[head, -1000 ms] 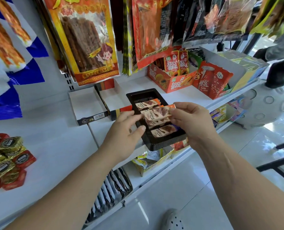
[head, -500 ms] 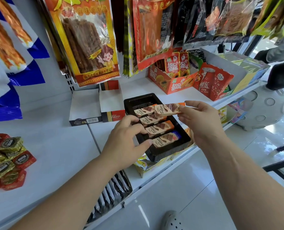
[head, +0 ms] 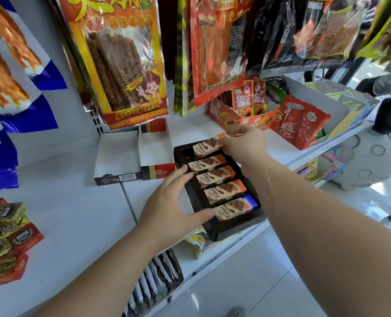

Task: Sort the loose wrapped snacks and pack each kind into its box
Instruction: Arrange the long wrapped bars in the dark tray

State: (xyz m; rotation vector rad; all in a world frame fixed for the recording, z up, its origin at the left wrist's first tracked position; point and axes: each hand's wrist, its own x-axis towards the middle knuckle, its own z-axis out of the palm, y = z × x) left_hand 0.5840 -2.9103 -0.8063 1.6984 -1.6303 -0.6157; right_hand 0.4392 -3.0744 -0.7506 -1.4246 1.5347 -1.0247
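White shop shelving fills my view, with large hanging snack bags above and a flat white shelf below. Near the shelf's front edge sits a shallow black plastic tray, and I count five wrapped chocolate bars lying crosswise in it, one behind another. The right hand reaches to the tray's far end and pinches the farthest orange-ended wafer bar by its right end between thumb and fingertips. That bar is tilted over the far rim, and I cannot tell whether it rests on the tray floor. The left hand lies along the tray's left side with fingers spread and nearly straight. Its thumb tip touches the left end of the nearest, blue-ended wafer bar, and its forefinger tip meets the second bar from the back. Three orange-ended wafer bars lie between the two hands. Two open white cardboard boxes stand just behind the tray's left corner. A pile of gold and red foil-wrapped sweets sits well apart at the shelf's left.
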